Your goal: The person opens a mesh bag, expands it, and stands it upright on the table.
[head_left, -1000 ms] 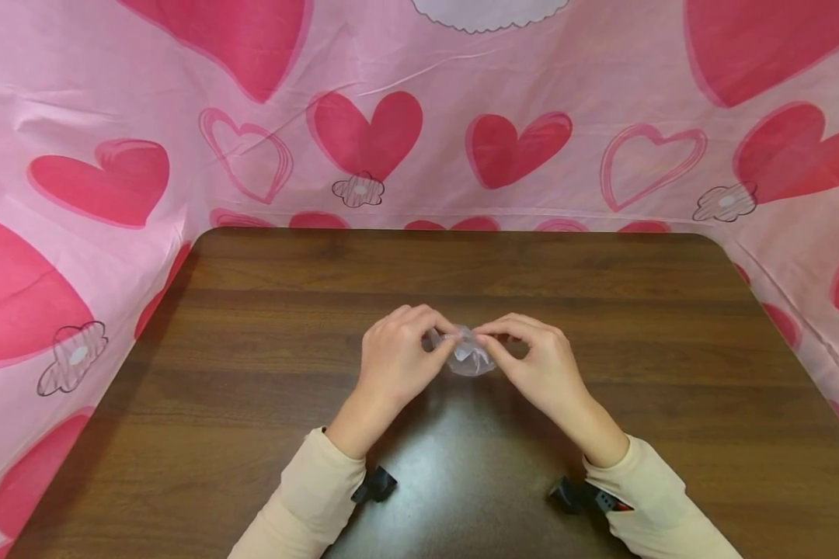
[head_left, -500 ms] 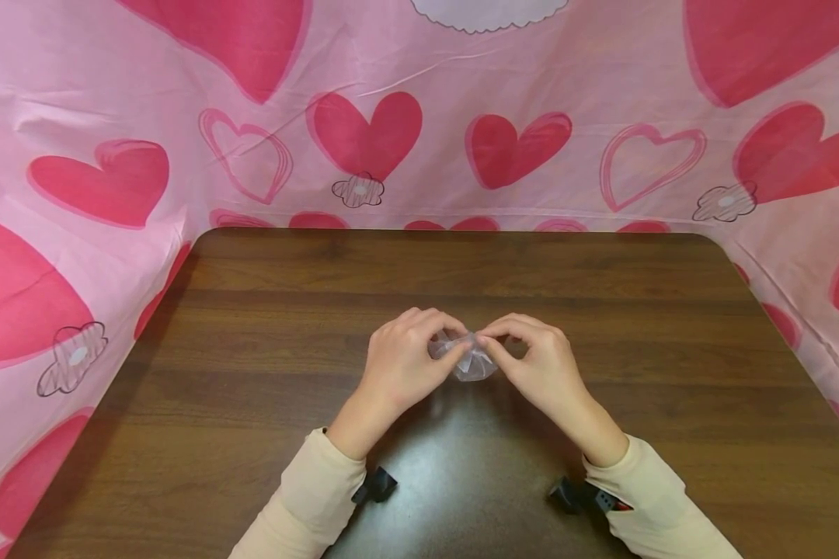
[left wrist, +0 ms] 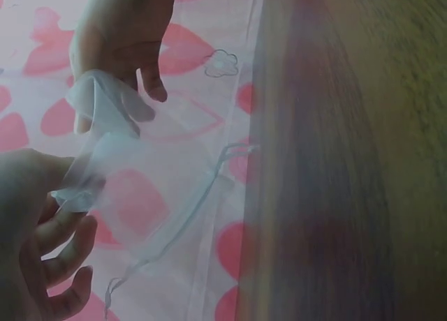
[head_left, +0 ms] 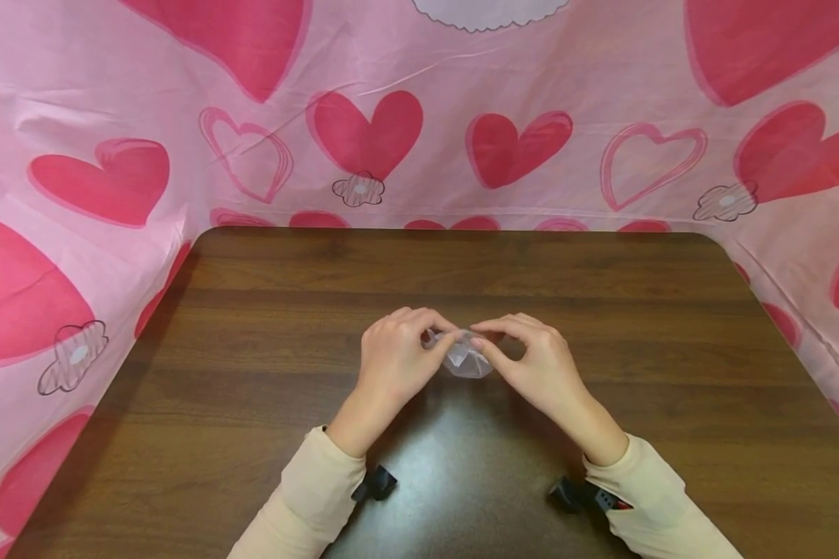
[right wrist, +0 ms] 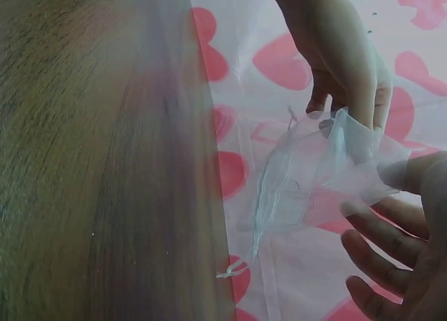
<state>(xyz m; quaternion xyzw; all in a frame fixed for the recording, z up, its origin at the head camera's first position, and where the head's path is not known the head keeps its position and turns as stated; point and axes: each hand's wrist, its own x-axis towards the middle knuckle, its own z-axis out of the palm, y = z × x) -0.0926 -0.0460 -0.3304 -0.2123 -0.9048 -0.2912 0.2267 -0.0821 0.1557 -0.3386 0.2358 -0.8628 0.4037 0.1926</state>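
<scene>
A sheer white drawstring pouch is stretched between both hands above the table. Its gathered cord runs along one edge, with loose ends, in the left wrist view and the right wrist view. My left hand pinches one side of the pouch between thumb and index finger. On the other side my right hand has its thumb against the mesh and fingers behind it, holding that edge. The other fingers of the right hand are loosely bent. Whether anything lies inside the pouch, I cannot tell.
Under the hands is a dark brown wooden table with rounded far corners. A pink cloth with red hearts hangs behind it and on both sides. Black wrist cameras sit below the beige sleeves.
My left hand shifts slightly right and then back left, its thumb and finger changing place on the pouch. The right index finger and thumb have spread a little; the pouch has tilted slightly.
</scene>
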